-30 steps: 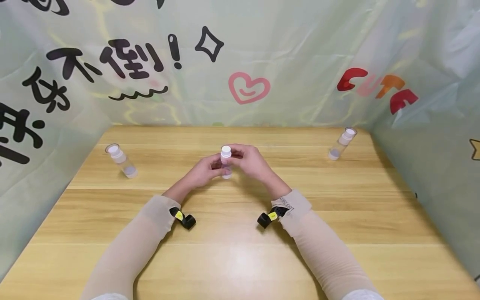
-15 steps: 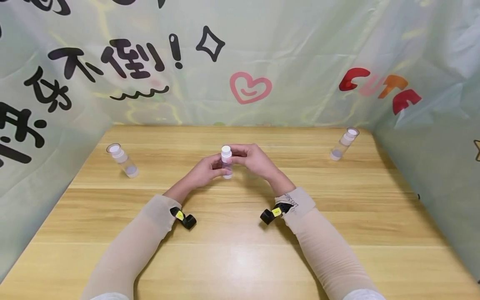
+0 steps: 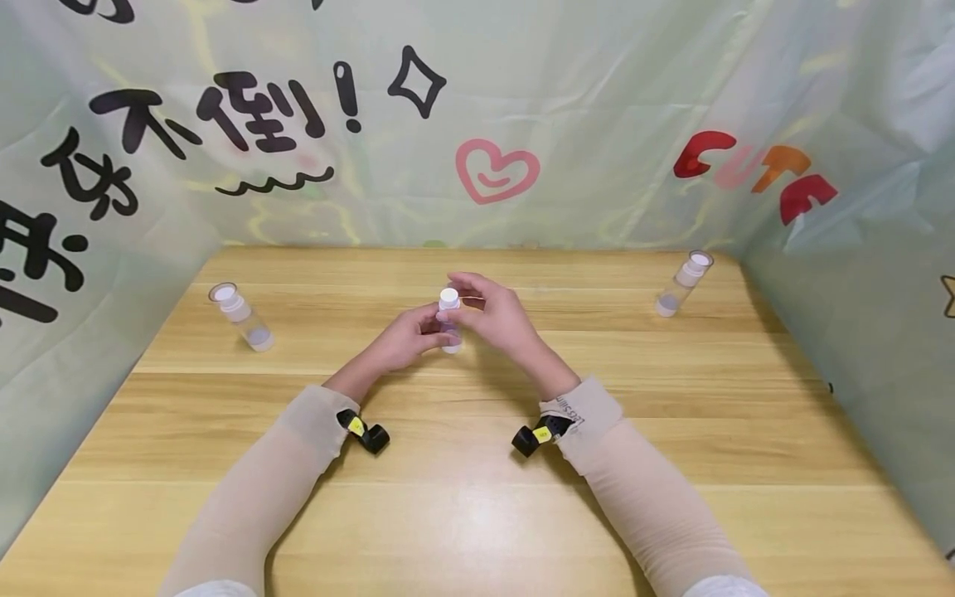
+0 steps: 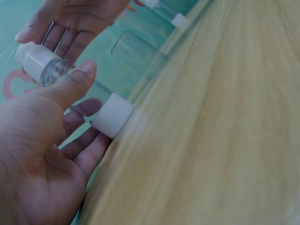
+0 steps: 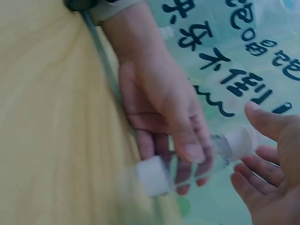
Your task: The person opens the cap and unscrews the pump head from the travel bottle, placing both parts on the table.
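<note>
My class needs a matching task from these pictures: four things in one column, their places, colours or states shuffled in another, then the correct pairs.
Column one
1. Left hand
2. Right hand
3. Smiling heart outline printed on the pale green backdrop
4. Flat wood-grain tabletop

Column two
A. Pink
B. Up at the white cap of a clear cylindrical bottle
C. Pale yellow-brown
D. Curled round that bottle's lower body

Pairs: 1-D, 2-B, 3-A, 4-C
</note>
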`<control>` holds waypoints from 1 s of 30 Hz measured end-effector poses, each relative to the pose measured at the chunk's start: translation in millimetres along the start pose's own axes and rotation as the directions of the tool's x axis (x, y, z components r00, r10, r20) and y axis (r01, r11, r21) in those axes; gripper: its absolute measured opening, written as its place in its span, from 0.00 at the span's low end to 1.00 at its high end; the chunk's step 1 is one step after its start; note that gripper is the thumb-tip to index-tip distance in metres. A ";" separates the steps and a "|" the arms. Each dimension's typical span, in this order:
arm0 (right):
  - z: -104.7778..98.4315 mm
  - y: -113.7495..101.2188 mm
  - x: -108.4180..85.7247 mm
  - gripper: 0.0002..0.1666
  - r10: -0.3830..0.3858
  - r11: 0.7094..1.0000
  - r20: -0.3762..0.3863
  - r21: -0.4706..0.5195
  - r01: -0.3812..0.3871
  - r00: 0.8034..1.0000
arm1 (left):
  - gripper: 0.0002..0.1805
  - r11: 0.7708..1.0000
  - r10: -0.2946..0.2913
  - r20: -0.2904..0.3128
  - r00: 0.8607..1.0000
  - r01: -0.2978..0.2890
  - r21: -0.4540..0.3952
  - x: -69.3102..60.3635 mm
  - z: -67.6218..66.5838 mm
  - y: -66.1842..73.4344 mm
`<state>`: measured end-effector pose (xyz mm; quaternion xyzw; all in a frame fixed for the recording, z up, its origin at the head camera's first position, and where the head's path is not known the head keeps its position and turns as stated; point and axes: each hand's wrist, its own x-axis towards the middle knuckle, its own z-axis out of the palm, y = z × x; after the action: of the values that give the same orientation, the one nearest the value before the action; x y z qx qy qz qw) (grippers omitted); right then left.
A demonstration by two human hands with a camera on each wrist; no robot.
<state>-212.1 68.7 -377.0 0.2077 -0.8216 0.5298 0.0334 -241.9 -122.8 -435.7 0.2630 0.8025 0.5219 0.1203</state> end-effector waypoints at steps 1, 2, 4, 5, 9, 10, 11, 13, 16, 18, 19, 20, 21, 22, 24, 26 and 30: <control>2.7 -0.5 -1.0 0.34 -0.009 1.000 -0.020 -0.019 0.009 1.000 | 0.22 1.000 0.006 -0.002 1.000 -0.006 0.001 -0.3 0.0 -0.1; 5.5 -0.7 -1.7 0.34 -0.017 0.999 -0.040 -0.038 0.016 0.999 | 0.21 1.000 0.012 -0.005 1.000 -0.012 0.006 -0.5 -0.1 -0.4; 10.5 -0.8 -3.3 0.34 -0.036 0.997 -0.072 -0.076 0.031 0.997 | 0.21 1.000 0.024 -0.007 1.000 -0.024 0.013 -0.9 -0.5 -0.9; 12.8 -0.9 -4.1 0.34 -0.049 0.995 -0.087 -0.094 0.040 0.995 | 0.21 1.000 0.029 -0.008 1.000 -0.029 0.012 -1.0 -0.6 -1.1; 20.1 -2.0 -6.5 0.34 -0.084 0.984 -0.146 -0.169 0.059 0.986 | 0.21 0.999 0.033 -0.008 0.999 -0.033 0.012 -0.6 -0.9 -2.2; 21.5 -2.3 -6.8 0.34 -0.090 0.980 -0.159 -0.188 0.060 0.983 | 0.21 0.999 0.031 -0.009 0.999 -0.031 0.012 -0.5 -0.8 -2.3; 22.6 -2.4 -7.0 0.34 -0.093 0.977 -0.169 -0.203 0.058 0.981 | 0.20 0.999 0.030 -0.010 0.999 -0.030 0.014 -0.4 -0.7 -2.6; 24.3 -2.6 -7.3 0.33 -0.093 0.974 -0.184 -0.222 0.051 0.979 | 0.20 1.000 0.027 -0.011 1.000 -0.027 0.014 -0.4 -0.6 -2.7; 25.7 -2.9 -8.1 0.31 -0.078 0.972 -0.191 -0.231 0.033 0.978 | 0.20 1.000 0.022 -0.009 1.000 -0.022 0.016 -0.9 -0.2 -2.5; 26.6 -2.9 -8.7 0.28 -0.064 0.971 -0.193 -0.237 0.017 0.979 | 0.20 1.000 0.019 -0.007 1.000 -0.019 0.017 -1.4 0.1 -1.9; 26.9 -2.8 -8.9 0.27 -0.057 0.971 -0.194 -0.240 0.009 0.979 | 0.20 1.000 0.020 -0.006 1.000 -0.020 0.018 -1.7 0.1 -1.8; 27.2 -2.7 -9.2 0.26 -0.052 0.969 -0.196 -0.246 0.002 0.979 | 0.20 1.000 0.019 -0.006 1.000 -0.019 0.023 -1.9 0.1 -1.6; 27.5 -2.4 -9.3 0.25 -0.049 0.968 -0.198 -0.250 -0.003 0.979 | 0.21 0.999 0.019 -0.005 1.000 -0.019 0.029 -2.2 -0.1 -1.3; 27.7 -1.9 -9.3 0.24 -0.046 0.968 -0.200 -0.252 -0.006 0.979 | 0.21 0.999 0.021 -0.006 1.000 -0.020 0.033 -2.3 -0.2 -1.1; 27.2 -1.7 -9.2 0.23 -0.042 0.968 -0.200 -0.250 -0.010 0.979 | 0.22 0.999 0.026 -0.006 1.000 -0.026 0.043 -2.3 -0.7 -1.6; 25.6 -1.4 -8.9 0.22 -0.039 0.971 -0.189 -0.241 -0.008 0.981 | 0.22 0.998 0.029 -0.007 1.000 -0.028 0.051 -1.9 -0.7 -1.8; 20.3 -0.6 -7.6 0.22 -0.022 0.979 -0.148 -0.202 -0.009 0.989 | 0.23 0.999 0.035 -0.007 0.999 -0.034 0.029 -0.8 -0.1 -1.7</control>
<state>-201.6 52.8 -387.4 0.1657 -0.8657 0.4575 0.1173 -241.8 -123.8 -437.2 0.2765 0.8058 0.5132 0.1043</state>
